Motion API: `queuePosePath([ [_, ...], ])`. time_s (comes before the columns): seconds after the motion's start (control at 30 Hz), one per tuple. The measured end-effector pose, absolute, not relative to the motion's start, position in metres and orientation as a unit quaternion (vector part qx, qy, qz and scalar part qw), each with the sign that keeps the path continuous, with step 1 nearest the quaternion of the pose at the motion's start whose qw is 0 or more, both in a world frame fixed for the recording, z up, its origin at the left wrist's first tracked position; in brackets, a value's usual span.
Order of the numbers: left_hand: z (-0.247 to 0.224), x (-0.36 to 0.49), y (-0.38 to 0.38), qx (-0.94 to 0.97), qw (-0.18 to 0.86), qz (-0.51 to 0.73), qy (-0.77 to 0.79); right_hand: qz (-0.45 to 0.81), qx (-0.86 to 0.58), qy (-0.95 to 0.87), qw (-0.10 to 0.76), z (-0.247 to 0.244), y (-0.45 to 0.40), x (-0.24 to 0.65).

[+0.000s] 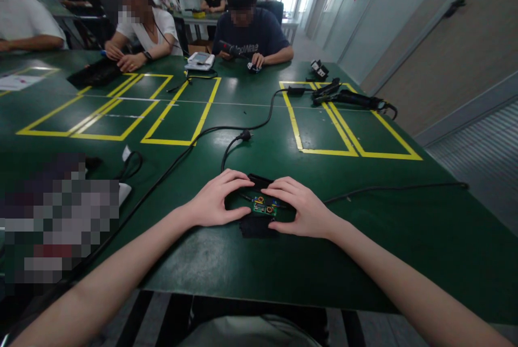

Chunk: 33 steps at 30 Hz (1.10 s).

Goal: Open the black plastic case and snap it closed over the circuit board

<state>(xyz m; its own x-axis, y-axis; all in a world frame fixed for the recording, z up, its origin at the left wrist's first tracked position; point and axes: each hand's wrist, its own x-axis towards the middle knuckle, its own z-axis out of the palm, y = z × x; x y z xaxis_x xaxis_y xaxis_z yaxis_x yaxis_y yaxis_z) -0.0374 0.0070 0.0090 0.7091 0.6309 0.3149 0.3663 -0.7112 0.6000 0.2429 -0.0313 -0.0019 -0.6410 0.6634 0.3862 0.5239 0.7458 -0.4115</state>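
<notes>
A small green circuit board with copper-wound coils lies between my hands on the table, with black cables running off either side. Behind it is a black casing piece, and nearer me sits another dark, flat piece. My left hand curves around the board's left side, thumb near its edge and fingertips close to the far casing piece. From the right, my right hand reaches over with fingers and thumb apart, the thumb by the near dark piece. Whether the fingertips touch these parts is hard to tell.
Beyond my left hand lies a plug on a black cable. A long cable crosses the green table. Yellow tape marks rectangles. At the far right are a black handled tool and a small block. Several people sit opposite.
</notes>
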Motion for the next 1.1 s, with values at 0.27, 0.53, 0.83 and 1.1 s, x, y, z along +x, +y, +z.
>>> queuePosePath([
  [0.27, 0.012, -0.037, 0.004, 0.891, 0.278, 0.178, 0.313, 0.165, -0.319, -0.900, 0.246, -0.002, -0.027, 0.251],
  [0.53, 0.014, -0.033, 0.004, 0.891, 0.259, 0.167, 0.333, 0.200, -0.292, -0.897, 0.264, -0.003, -0.026, 0.256],
  [0.83, 0.017, -0.037, 0.008, 0.892, 0.261, 0.148, 0.338, 0.208, -0.317, -0.889, 0.258, -0.005, -0.023, 0.267],
  [1.1, 0.017, -0.034, 0.008, 0.891, 0.221, 0.123, 0.378, 0.181, -0.324, -0.893, 0.255, -0.002, -0.026, 0.257],
])
